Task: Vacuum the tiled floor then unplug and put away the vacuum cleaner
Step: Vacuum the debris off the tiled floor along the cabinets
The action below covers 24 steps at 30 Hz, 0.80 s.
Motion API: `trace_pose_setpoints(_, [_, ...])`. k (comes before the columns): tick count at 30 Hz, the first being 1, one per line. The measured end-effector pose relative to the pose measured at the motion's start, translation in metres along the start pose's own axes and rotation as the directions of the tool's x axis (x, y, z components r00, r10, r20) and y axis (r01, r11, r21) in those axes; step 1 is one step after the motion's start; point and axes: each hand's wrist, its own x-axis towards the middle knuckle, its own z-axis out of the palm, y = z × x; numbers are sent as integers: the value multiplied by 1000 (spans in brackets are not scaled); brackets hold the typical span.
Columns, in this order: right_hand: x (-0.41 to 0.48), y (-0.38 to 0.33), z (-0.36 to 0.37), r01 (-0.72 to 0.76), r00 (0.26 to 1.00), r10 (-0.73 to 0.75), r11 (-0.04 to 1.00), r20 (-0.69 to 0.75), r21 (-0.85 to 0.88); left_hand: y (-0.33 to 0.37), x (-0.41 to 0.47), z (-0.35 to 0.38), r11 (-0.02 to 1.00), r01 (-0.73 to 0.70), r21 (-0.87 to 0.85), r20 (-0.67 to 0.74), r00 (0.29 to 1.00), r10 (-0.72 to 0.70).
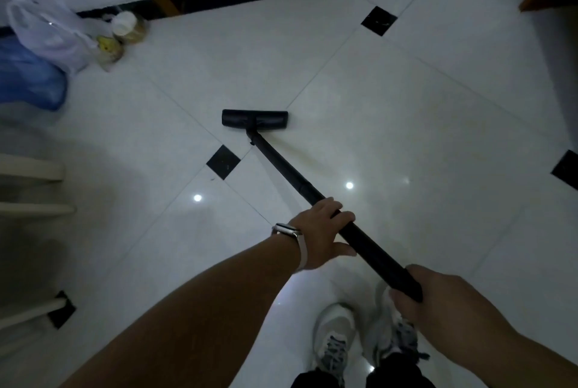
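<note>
Vacuum wand (291, 178) ran diagonally from lower right up to its flat floor head (255, 119), which sat on the white tiled floor (406, 106) just beside a black inset tile (223, 162). Left hand (319, 231) gripped the wand mid-length, fingers curled over it. The right hand (438, 297) held the near end, fingers wrapped round. Plastic bags (47, 30) lay far left by the wall.

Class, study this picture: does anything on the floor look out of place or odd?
Plastic bags and two jars sit loose on the floor at the upper left, not stored away. A dark speck lies beside a black inset tile.
</note>
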Motion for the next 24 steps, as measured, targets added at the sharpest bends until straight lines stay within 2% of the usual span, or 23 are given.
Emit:
trace_pose_setpoints(8, [38,-22,-18,86,996,-83,992,34,-94,-23,11,-11,989,139,-43,13,990,-139])
trace_pose_setpoints(13, [57,-24,-33,121,992,-117,984,36,-129,-28,25,-16,987,159,-34,-30,987,-160])
trace_pose_setpoints(24, [95,-14,-80,169,985,-165,977,43,-127,-21,74,-41,980,198,12,-30,980,-197])
